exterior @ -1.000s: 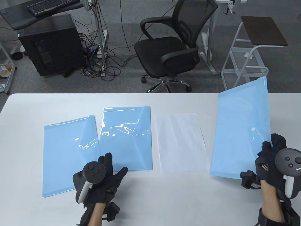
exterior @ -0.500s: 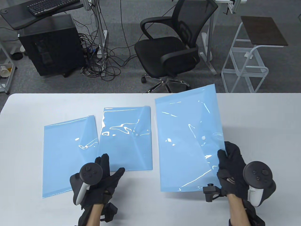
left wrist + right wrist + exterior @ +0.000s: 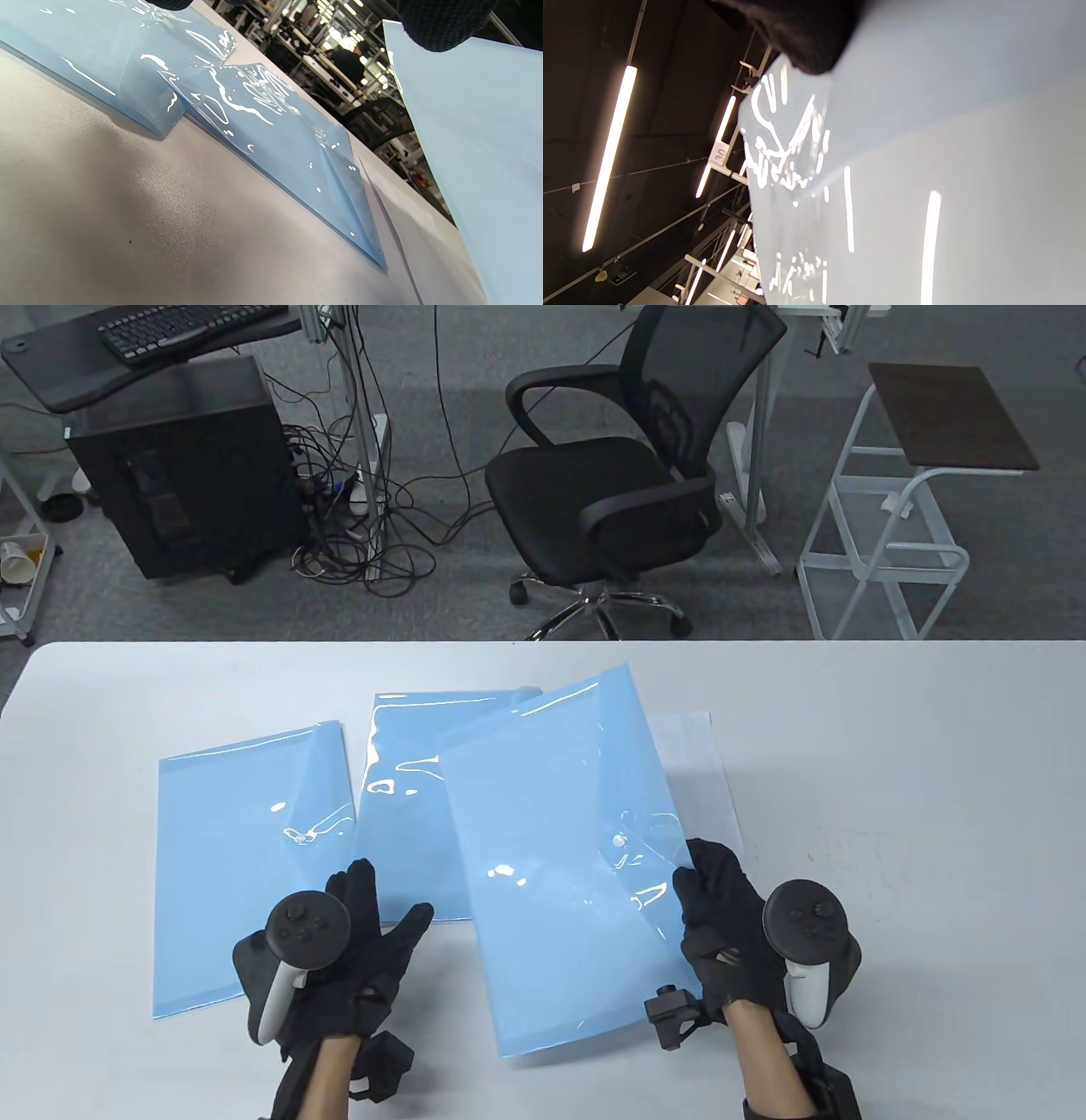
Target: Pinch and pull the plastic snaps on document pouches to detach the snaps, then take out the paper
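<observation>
My right hand [image 3: 717,903] grips the right edge of a blue document pouch [image 3: 560,857] and holds it lifted and tilted above the table middle; its white snap [image 3: 618,841] sits near my fingers. The same pouch [image 3: 479,140] fills the right of the left wrist view and most of the right wrist view [image 3: 925,169]. Two more blue pouches lie flat: one at far left [image 3: 237,865], one in the middle [image 3: 424,797]. A white paper sheet [image 3: 700,780] lies partly hidden under the lifted pouch. My left hand [image 3: 373,925] hovers with fingers spread over the flat pouches' near edge.
The white table [image 3: 891,814] extends bare to the right. Beyond its far edge stand a black office chair [image 3: 611,475], a white cart [image 3: 899,509] and a black computer tower [image 3: 178,466] with cables.
My right hand has carried the pouch from the table's far right leftward to the middle, over the white paper. My left hand drifted slightly left and down.
</observation>
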Demonstrator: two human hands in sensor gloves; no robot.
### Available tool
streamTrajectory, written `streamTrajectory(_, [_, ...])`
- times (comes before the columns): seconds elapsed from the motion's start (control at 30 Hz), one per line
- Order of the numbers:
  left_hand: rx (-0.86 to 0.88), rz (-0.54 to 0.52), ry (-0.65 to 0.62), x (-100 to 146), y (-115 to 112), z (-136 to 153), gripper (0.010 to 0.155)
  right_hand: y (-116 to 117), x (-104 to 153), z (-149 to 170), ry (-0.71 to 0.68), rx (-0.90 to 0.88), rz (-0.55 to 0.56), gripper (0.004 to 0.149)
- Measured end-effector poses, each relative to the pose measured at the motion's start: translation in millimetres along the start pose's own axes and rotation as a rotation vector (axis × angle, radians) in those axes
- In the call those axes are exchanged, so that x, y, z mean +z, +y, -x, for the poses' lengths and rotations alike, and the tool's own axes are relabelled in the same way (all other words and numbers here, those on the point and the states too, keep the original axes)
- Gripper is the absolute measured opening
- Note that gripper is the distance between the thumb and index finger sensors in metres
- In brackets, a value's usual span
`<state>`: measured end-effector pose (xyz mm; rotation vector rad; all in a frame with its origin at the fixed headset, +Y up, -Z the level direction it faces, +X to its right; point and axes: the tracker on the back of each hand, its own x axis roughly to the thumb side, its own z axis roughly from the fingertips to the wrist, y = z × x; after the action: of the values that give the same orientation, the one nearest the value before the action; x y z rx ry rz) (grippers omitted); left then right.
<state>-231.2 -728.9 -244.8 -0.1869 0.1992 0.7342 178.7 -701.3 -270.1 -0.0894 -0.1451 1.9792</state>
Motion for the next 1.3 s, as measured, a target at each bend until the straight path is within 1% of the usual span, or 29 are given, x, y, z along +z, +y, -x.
streamTrajectory(0.1, [0.04,0.001,-0.016,-2,-6,-2,0.096,-1,2,5,0.018,-0.027,-0.008,0.04])
streamTrajectory(0.23, [0.216,0.063,-0.069,-8,-19,-9,0.103,1,3,12,0.045,-0.093,-0.035,0.04])
streamTrajectory(0.3, [0.366,0.137,-0.105,-11,-30,-13,0.105,3,4,13,0.048,-0.127,-0.05,0.04])
streamTrajectory(0.33, [0.414,0.166,-0.103,-12,-33,-14,0.107,3,4,14,0.047,-0.134,-0.052,0.04])
streamTrajectory(0.37, [0.508,0.226,-0.11,-14,-39,-14,0.108,3,5,14,0.047,-0.143,-0.056,0.04])
streamTrajectory(0.4, [0.564,0.263,-0.109,-15,-43,-14,0.108,3,5,14,0.047,-0.149,-0.058,0.04])
streamTrajectory(0.43, [0.647,0.32,-0.081,-16,-48,-14,0.108,4,5,14,0.049,-0.156,-0.063,0.04])
streamTrajectory(0.5, [0.826,0.448,-0.034,-17,-59,-10,0.104,4,6,15,0.054,-0.163,-0.064,0.04])
streamTrajectory(0.57, [0.906,0.512,0.011,-17,-66,-9,0.093,4,6,15,0.059,-0.166,-0.063,0.04])
streamTrajectory(0.63, [0.881,0.519,0.014,-18,-67,-9,0.075,4,6,16,0.063,-0.169,-0.067,0.04])
streamTrajectory(0.7, [0.847,0.486,0.026,-18,-66,-10,0.057,5,6,16,0.067,-0.166,-0.07,0.04])
streamTrajectory(0.77, [0.815,0.458,0.033,-18,-64,-10,0.046,6,6,17,0.072,-0.171,-0.078,0.041])
streamTrajectory(0.9, [0.768,0.416,0.01,-18,-58,-14,0.043,8,5,19,0.076,-0.167,-0.096,0.042])
streamTrajectory(0.97, [0.731,0.373,-0.004,-18,-52,-19,0.043,8,4,19,0.073,-0.166,-0.102,0.045])
streamTrajectory(1.1, [0.633,0.273,-0.03,-15,-32,-25,0.042,6,4,21,0.045,-0.101,-0.09,0.053])
streamTrajectory(1.17, [0.56,0.23,-0.021,-14,-22,-25,0.042,4,4,22,0.033,-0.065,-0.079,0.055])
streamTrajectory(1.3, [0.483,0.189,0.023,-13,-13,-21,0.042,4,4,23,0.008,-0.018,-0.078,0.061])
